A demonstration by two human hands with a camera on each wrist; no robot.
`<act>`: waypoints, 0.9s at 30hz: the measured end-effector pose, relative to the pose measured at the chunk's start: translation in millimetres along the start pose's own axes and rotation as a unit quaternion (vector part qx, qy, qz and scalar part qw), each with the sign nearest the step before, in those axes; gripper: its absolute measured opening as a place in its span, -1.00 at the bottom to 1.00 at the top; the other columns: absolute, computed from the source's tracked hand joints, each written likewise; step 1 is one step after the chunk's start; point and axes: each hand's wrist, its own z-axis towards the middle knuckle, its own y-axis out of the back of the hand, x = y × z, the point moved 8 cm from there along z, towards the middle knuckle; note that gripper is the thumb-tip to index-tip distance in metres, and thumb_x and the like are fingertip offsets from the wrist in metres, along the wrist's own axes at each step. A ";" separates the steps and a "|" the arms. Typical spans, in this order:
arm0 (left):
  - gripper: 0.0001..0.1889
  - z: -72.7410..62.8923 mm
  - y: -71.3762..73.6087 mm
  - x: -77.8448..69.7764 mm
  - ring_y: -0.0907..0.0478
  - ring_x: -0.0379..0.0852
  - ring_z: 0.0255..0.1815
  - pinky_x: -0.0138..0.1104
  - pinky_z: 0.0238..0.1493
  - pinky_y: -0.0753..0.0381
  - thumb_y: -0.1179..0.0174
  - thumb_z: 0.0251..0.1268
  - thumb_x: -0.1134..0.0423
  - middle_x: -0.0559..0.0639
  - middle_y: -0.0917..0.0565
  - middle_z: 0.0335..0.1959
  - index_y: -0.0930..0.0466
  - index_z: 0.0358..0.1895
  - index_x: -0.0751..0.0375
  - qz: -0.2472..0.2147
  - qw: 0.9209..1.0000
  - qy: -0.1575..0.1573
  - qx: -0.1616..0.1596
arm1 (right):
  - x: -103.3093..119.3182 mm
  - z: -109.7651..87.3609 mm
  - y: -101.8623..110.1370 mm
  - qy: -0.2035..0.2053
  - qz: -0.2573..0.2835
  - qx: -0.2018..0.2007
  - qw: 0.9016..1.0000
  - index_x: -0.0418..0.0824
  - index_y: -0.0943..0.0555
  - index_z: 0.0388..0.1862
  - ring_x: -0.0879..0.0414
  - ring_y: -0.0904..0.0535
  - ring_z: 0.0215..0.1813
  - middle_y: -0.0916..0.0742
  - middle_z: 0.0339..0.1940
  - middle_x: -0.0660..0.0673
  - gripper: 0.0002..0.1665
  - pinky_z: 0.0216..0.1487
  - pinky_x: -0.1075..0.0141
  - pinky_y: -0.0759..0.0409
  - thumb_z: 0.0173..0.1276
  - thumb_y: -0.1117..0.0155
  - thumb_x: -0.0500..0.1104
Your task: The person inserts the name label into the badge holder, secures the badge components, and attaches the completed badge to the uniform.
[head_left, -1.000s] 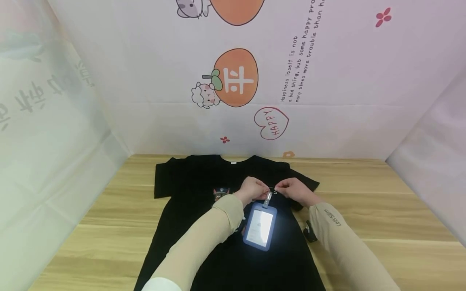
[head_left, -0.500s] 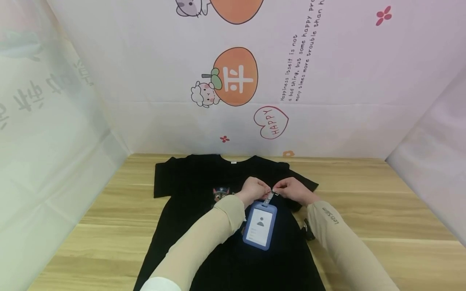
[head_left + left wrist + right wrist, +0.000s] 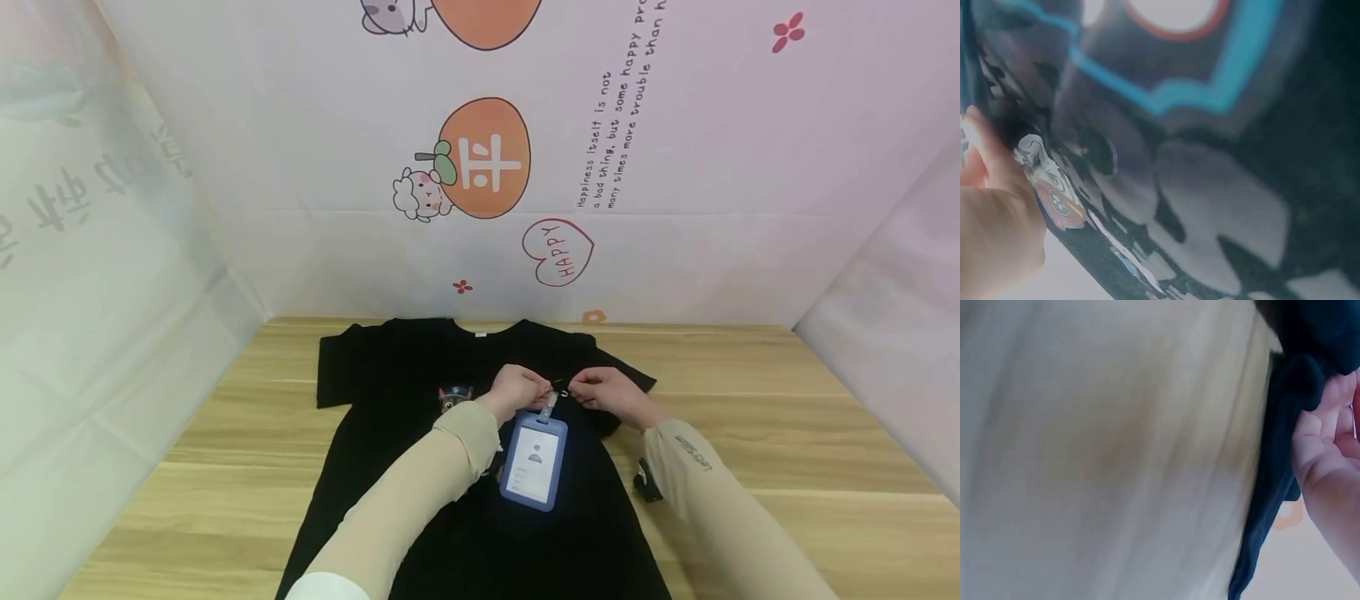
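A blue-framed badge holder (image 3: 534, 461) with a white card hangs tilted over the front of the black T-shirt (image 3: 525, 542) in the head view. My left hand (image 3: 517, 390) pinches the clip (image 3: 550, 405) at its top, where a thin metal pin sticks out to the right. Just right of that pin, my right hand (image 3: 611, 394) has thumb and forefinger together at the shirt's chest. From the right wrist, its curled fingers (image 3: 1329, 434) are against dark shirt cloth that bunches up. In the left wrist view my left hand (image 3: 997, 212) is above the shirt's cartoon print (image 3: 1216, 212).
The shirt lies spread on a wood-grain table (image 3: 750, 417), collar toward the back. A printed white cloth wall (image 3: 697, 167) rises behind the table, with further white cloth (image 3: 112, 292) on both sides.
My right hand first came in close to the pin, then drew back slightly to the right. My left hand and the badge holder shifted a little left, and the glare on the card faded.
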 end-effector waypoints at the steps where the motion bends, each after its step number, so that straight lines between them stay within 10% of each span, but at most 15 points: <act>1: -0.85 -0.3 0.4 -0.2 -0.66 -0.19 -0.39 -0.40 -0.28 -0.68 -0.17 0.30 0.32 0.04 -0.68 -0.41 -0.68 -0.27 0.33 -0.002 1.000 -0.001 0.002 | 0.1 -0.9 -0.5 0.001 0.009 0.007 1.000 -0.43 -0.57 -0.14 0.14 -0.50 -0.27 -0.62 -0.32 -0.08 -0.75 -0.14 0.35 -0.59 0.43 -0.07 -0.23; 15: -0.83 0.5 -3.0 -7.1 -0.65 -0.16 -0.37 -0.37 -0.25 -0.69 -0.08 0.31 0.46 0.15 -0.70 -0.36 -0.64 -0.16 0.45 -0.033 0.997 0.014 0.064 | 11.0 -6.9 -1.7 0.050 -0.073 0.001 0.996 -0.37 -0.62 -0.25 0.11 -0.50 -0.35 -0.62 -0.41 -0.10 -0.78 -0.25 0.29 -0.57 0.39 -0.13 -0.21; 23: -0.84 -2.5 16.8 -20.5 -0.61 -0.17 -0.29 -0.36 -0.17 -0.64 -0.13 0.32 0.37 0.05 -0.70 -0.23 -0.68 -0.15 0.27 0.065 0.995 -0.079 -0.003 | 18.0 -8.6 1.9 0.059 -0.117 -0.037 0.991 -0.34 -0.63 -0.28 0.12 -0.51 -0.37 -0.66 -0.40 -0.13 -0.81 -0.29 0.31 -0.52 0.37 -0.13 -0.23; 27: -0.80 -6.0 13.4 -27.2 -0.57 -0.13 -0.08 -0.30 -0.01 -0.59 -0.17 0.31 0.29 0.01 -0.64 0.01 -0.68 -0.05 0.12 0.142 0.982 -0.118 0.029 | 19.4 -10.6 1.1 0.059 -0.126 -0.040 0.989 -0.34 -0.63 -0.27 0.12 -0.51 -0.37 -0.66 -0.41 -0.13 -0.80 -0.29 0.30 -0.52 0.38 -0.11 -0.23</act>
